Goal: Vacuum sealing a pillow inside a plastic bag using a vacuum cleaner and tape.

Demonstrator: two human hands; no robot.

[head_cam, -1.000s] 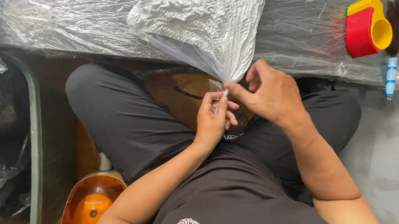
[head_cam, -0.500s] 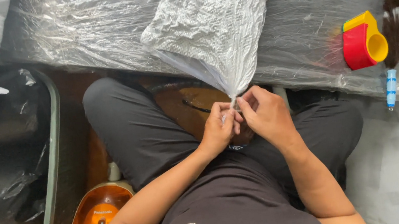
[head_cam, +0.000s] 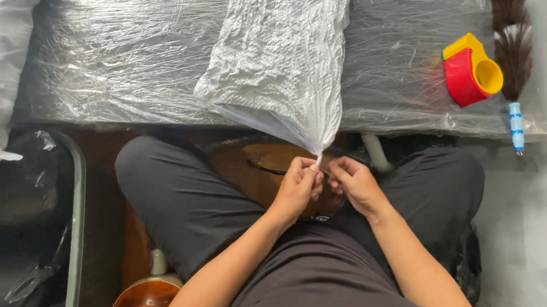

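Clear plastic bag (head_cam: 281,54) of white material now hangs with its twisted neck drawn tighter than a moment ago, pinched by left hand (head_cam: 299,187) and right hand (head_cam: 353,182), both closed on it.

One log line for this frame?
left hand: pinching bag neck | right hand: at neck | plastic bag: on wrapped bench

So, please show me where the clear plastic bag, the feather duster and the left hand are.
clear plastic bag (head_cam: 287,46): head view, middle of its bulging body.
feather duster (head_cam: 510,24): head view, dark feathers.
left hand (head_cam: 300,185): head view, back of hand.
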